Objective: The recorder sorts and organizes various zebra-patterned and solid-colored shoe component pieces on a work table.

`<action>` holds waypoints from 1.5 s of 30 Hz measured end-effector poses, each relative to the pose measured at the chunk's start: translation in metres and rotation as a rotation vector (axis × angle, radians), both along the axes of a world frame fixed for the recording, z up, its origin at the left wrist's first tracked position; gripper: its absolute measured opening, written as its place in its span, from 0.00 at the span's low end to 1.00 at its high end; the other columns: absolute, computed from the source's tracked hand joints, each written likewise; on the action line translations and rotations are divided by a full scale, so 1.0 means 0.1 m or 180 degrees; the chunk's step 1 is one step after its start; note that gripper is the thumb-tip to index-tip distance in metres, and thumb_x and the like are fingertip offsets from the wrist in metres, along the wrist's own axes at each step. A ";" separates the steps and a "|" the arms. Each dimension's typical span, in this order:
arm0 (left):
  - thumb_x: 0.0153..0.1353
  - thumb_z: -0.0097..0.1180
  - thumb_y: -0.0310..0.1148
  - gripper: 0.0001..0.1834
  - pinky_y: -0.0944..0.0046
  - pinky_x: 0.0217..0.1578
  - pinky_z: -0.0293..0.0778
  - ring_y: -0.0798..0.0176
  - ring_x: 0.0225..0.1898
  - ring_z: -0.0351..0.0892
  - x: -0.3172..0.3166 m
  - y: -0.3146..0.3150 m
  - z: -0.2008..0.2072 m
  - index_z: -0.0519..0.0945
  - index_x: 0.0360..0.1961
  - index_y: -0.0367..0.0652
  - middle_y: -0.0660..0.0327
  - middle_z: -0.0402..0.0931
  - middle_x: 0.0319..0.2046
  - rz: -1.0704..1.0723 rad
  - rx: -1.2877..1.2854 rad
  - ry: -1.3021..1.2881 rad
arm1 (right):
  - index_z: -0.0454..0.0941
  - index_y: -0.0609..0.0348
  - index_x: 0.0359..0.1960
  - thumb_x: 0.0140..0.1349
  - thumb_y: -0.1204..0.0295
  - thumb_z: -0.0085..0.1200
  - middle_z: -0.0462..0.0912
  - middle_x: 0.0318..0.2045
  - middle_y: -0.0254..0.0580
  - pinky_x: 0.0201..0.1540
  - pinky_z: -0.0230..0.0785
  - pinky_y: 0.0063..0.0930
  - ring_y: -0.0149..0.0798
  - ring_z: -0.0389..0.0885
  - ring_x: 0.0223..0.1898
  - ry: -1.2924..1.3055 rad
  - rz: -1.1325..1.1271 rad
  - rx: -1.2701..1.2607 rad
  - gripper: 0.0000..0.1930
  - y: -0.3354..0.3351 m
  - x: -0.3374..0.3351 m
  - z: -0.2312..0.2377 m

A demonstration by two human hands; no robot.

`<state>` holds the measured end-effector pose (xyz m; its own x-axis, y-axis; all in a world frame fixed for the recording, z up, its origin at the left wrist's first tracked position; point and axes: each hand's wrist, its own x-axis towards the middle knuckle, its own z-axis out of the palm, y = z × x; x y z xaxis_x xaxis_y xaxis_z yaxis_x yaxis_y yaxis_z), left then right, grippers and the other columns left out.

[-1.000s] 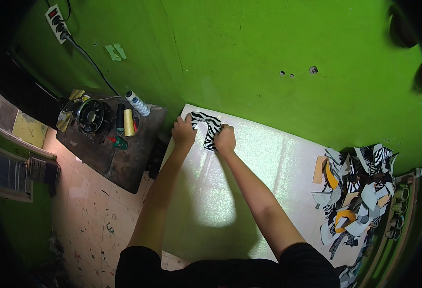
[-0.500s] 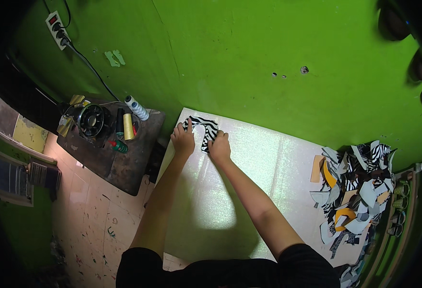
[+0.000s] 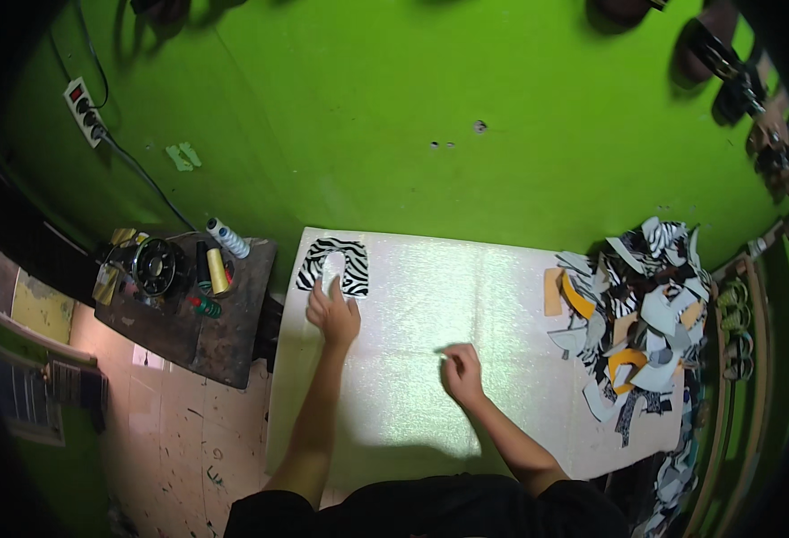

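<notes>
A zebra-striped, U-shaped cut piece (image 3: 357, 265) lies flat near the far left corner of the white, shiny table (image 3: 412, 296). Its opening faces me. My left hand (image 3: 333, 314) is at the near side of this piece, with its fingers stretched toward the gap and apart; nothing is held in it. Farther right, over the middle of the table, my right hand (image 3: 462, 373) is away from the piece. Its fingers are curled in, and no object shows in them.
A heap of cut scraps (image 3: 659, 314), striped, white, grey and orange, covers the table's right end. At left, a dark side table (image 3: 201, 332) carries thread cones (image 3: 226, 238) and a black wheel-like device (image 3: 156, 266). A power strip (image 3: 82, 112) hangs on the green wall (image 3: 349, 117).
My right hand has left the striped piece and drawn back to the right. My left hand has moved to its near side. The piece now lies uncovered. The view has shifted.
</notes>
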<state>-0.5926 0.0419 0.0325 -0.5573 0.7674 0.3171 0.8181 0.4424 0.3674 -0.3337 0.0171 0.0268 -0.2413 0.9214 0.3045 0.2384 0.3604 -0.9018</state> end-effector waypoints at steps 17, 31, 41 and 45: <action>0.48 0.52 0.34 0.23 0.39 0.53 0.38 0.48 0.60 0.42 2.91 -1.10 0.39 0.66 0.48 0.49 0.51 0.46 0.57 -0.2245 -0.0542 -0.1165 | 0.74 0.64 0.26 0.51 0.81 0.45 0.69 0.28 0.41 0.29 0.63 0.20 0.32 0.70 0.28 -0.0071 -0.1149 -0.0056 0.04 -0.93 1.72 0.47; 0.51 0.50 0.32 0.20 0.57 0.48 0.63 0.49 0.44 0.68 4.09 -0.95 0.46 0.64 0.47 0.47 0.51 0.52 0.53 -0.2799 -0.0429 -0.2408 | 0.67 0.61 0.40 0.45 0.84 0.42 0.69 0.39 0.49 0.40 0.65 0.39 0.51 0.71 0.39 -0.2005 -0.1963 -0.0117 0.17 -0.41 3.58 0.37; 0.53 0.50 0.32 0.19 0.61 0.45 0.67 0.56 0.43 0.70 4.21 -0.73 0.40 0.68 0.46 0.37 0.51 0.65 0.44 -0.2803 -0.0669 -0.2705 | 0.76 0.58 0.24 0.45 0.75 0.54 0.74 0.24 0.40 0.32 0.65 0.35 0.43 0.72 0.29 -0.2353 -0.1757 0.1086 0.04 -0.24 4.11 0.41; 0.58 0.46 0.42 0.20 0.63 0.43 0.68 0.61 0.40 0.72 4.33 -0.65 0.43 0.69 0.45 0.38 0.54 0.68 0.44 -0.2563 -0.1146 -0.4103 | 0.75 0.56 0.22 0.45 0.76 0.53 0.74 0.23 0.36 0.35 0.59 0.32 0.40 0.69 0.30 -0.1410 -0.2059 0.1127 0.02 -0.45 3.81 0.73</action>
<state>-0.1597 -0.0227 0.0756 0.2816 0.9138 -0.2927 0.1018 0.2748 0.9561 0.0473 -0.0276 0.0997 0.1342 0.7873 0.6018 0.7975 0.2747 -0.5372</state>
